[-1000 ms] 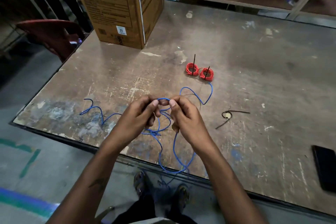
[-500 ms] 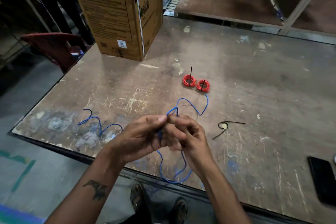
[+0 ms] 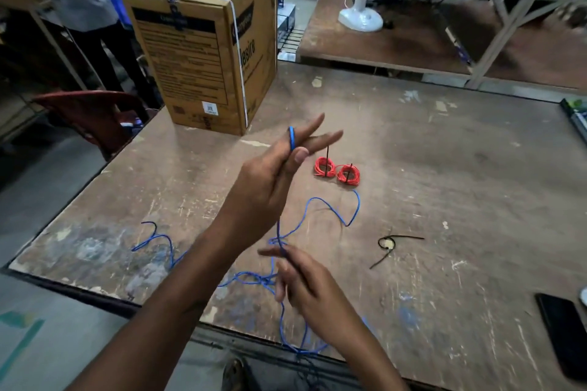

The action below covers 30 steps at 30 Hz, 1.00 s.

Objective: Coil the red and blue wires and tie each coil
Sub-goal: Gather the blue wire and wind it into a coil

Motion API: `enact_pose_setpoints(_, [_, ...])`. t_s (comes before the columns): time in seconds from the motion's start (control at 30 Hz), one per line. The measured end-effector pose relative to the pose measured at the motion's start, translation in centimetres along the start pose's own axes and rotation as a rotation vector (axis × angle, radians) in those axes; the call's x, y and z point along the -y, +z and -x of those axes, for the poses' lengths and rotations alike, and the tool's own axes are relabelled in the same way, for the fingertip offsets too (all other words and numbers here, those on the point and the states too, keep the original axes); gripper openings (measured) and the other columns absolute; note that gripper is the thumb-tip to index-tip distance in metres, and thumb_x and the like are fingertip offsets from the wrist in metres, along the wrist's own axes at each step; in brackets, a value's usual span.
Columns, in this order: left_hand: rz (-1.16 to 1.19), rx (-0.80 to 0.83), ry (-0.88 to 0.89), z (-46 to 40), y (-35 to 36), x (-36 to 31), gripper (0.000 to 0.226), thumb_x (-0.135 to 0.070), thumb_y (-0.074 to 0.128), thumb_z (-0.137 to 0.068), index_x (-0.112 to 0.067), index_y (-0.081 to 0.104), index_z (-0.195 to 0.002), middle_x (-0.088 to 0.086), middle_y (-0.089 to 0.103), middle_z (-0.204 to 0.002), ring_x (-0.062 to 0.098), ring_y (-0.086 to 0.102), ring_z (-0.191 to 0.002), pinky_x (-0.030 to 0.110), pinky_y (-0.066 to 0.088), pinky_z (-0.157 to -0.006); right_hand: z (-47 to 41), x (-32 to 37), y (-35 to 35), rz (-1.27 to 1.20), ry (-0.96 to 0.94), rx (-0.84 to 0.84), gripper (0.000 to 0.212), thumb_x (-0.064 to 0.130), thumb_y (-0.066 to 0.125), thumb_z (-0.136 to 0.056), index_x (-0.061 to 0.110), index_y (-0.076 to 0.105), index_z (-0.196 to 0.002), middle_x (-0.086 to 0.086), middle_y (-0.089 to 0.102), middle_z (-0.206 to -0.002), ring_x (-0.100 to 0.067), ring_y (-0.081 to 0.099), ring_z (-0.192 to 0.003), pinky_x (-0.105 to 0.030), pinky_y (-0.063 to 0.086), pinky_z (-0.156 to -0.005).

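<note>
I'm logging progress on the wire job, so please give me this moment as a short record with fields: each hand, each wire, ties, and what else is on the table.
left hand: raised, fingers extended, blue wire looped around them, thumb pressing on it
right hand: lower, blurred, guiding the wire; grip unclear
blue wire: mostly uncoiled, trailing over table and its near edge
red coils: two, side by side, each with a black tie
spare tie: black, loose, right of the blue wire
other: cardboard box at far left; phone at right edge
</note>
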State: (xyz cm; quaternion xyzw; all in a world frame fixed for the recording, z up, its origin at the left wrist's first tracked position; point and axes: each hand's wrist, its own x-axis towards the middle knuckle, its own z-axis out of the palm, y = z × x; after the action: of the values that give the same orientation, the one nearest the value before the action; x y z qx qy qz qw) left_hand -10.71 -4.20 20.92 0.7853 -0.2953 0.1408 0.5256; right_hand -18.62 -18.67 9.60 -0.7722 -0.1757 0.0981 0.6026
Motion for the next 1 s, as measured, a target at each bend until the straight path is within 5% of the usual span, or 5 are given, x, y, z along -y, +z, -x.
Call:
enact_pose_setpoints(0.27, [-0.221, 0.222, -0.120, 1.2, 0.3, 8.2, 0.041, -0.028, 0.036, -0.116, -0.021, 0.068, -0.091, -0.008, 0.077, -0.119, 0.019, 0.072, -0.087, 0.045, 0.053, -0.076, 0.9, 5.5, -4.7, 0.018, -0.117, -0.207, 0.030, 0.038, 0.044, -0.111, 0.032, 0.069, -0.126, 0.007, 0.055, -0.074, -0.003, 0.047, -0.060, -0.026, 0.038, -0.060])
enact_pose_setpoints(0.37, [0.188, 0.252, -0.226, 2.5, 1.5, 7.3, 0.044, -0.029, 0.033, -0.114, -0.044, 0.075, -0.112, 0.005, 0.053, -0.070, 0.015, 0.046, -0.060, 0.033, 0.039, -0.059, -2.8, 6.8, -7.0, -0.010, -0.158, -0.435, 0.029, 0.034, 0.047, -0.112, 0.021, 0.073, -0.108, 0.008, 0.051, -0.070, -0.006, 0.046, -0.060, -0.030, 0.039, -0.061])
enact_pose_setpoints(0.6, [0.597, 0.376, -0.259, 3.5, 3.6, 6.2, 0.048, -0.016, 0.026, -0.113, -0.003, 0.067, -0.136, 0.006, 0.031, -0.063, 0.024, 0.029, -0.053, 0.039, 0.029, -0.056, -10.6, 3.2, -10.2, -0.142, -0.091, -0.550, 0.002, 0.023, 0.081, -0.092, 0.024, 0.080, -0.093, 0.000, 0.077, -0.084, -0.020, 0.074, -0.075, -0.042, 0.062, -0.075])
enact_pose_setpoints(0.8, [0.787, 0.259, -0.197, 1.1, 3.0, 4.5, 0.052, -0.027, 0.033, -0.111, 0.001, 0.056, -0.148, 0.001, 0.034, -0.064, 0.020, 0.033, -0.053, 0.036, 0.034, -0.054, -6.7, -2.4, -3.8, -0.144, 0.023, -0.354, 0.029, 0.021, 0.058, -0.098, 0.036, 0.075, -0.081, 0.007, 0.061, -0.059, 0.000, 0.043, -0.047, -0.021, 0.035, -0.048])
enact_pose_setpoints(1.0, [0.393, 0.112, -0.154, -0.7, 3.9, 6.8, 0.048, -0.015, 0.036, -0.114, -0.006, 0.036, -0.161, -0.002, 0.066, -0.081, 0.023, 0.062, -0.070, 0.031, 0.053, -0.077, -1.0, -2.1, 0.3, -0.134, 0.101, -0.224, 0.028, 0.035, 0.047, -0.113, 0.041, 0.060, -0.136, -0.003, 0.060, -0.063, -0.021, 0.047, -0.045, -0.032, 0.043, -0.047])
